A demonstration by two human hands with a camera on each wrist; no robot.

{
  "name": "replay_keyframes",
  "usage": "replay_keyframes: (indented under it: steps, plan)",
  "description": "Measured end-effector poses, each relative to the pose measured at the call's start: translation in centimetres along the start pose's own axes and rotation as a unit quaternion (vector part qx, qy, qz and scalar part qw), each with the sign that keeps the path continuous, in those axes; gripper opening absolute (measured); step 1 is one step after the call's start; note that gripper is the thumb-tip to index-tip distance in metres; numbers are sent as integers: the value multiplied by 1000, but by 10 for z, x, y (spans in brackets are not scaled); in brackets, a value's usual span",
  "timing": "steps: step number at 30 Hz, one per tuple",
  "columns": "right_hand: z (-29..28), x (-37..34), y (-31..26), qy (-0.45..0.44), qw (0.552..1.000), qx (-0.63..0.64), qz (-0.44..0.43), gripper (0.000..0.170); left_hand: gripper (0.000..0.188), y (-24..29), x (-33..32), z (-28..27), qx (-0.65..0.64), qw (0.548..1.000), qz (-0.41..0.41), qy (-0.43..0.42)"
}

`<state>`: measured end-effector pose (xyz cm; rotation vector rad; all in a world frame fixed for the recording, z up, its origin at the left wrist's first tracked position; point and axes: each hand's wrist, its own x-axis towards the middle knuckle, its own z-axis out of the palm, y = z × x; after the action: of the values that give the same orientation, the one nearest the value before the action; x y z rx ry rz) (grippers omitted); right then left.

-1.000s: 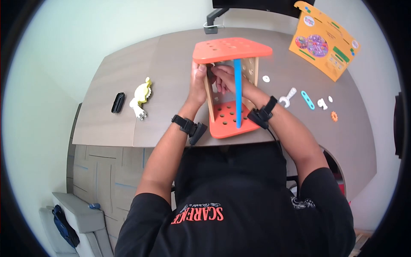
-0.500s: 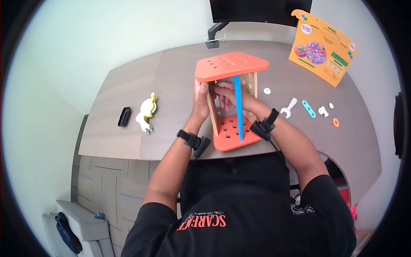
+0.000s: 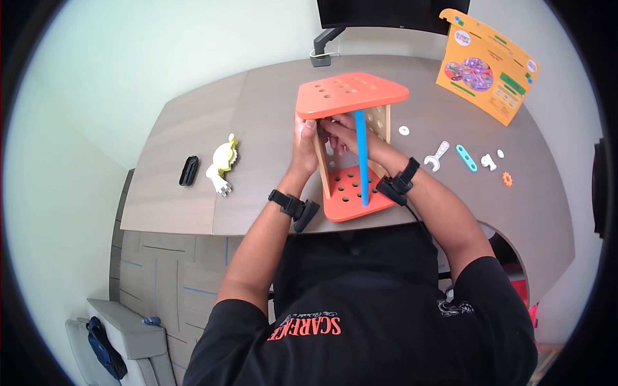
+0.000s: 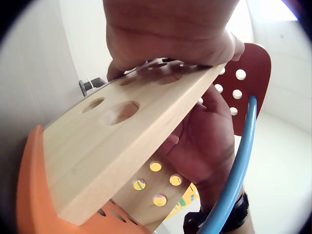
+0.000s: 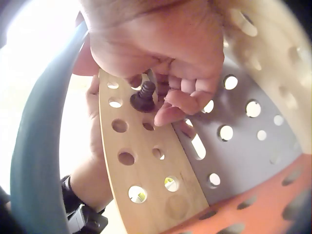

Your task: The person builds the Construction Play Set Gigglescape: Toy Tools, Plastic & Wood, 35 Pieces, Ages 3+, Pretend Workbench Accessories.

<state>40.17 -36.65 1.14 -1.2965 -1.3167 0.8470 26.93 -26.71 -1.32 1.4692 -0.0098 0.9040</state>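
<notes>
One perforated frame (image 3: 320, 103) of wood and orange board, with two orange plates (image 3: 370, 93) and one blue rod (image 3: 362, 157), is gripped at a pale wooden side panel (image 5: 139, 141) by the left hand (image 3: 304, 147). One dark, ridged screw (image 5: 144, 99) is seen at that panel's inner face, just beside the right hand's (image 5: 161, 41) curled fingers; whether it is pinched cannot be told.

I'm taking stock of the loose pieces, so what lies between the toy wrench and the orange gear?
Between the wrench and the orange gear lie a turquoise strip and a small white piece, as the head view shows.
</notes>
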Motion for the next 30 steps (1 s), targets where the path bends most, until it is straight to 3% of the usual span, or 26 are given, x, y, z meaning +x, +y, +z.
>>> replay_keyframes:
  steps: [4,6,18,30]
  plan:
    - [8,-9,-22,14,999,-7,-43,23,92,28,-7,22,13,999,-18,36]
    - [5,-9,-24,-1,999,-29,-36,21,83,10,-5,9,-38,999,4,-6]
    - [2,-7,-16,-44,997,-55,-16,30,85,6,-6,5,-72,997,4,-32]
    - [17,-17,-28,2,998,48,39,35,79,-10,-7,2,-55,998,43,3]
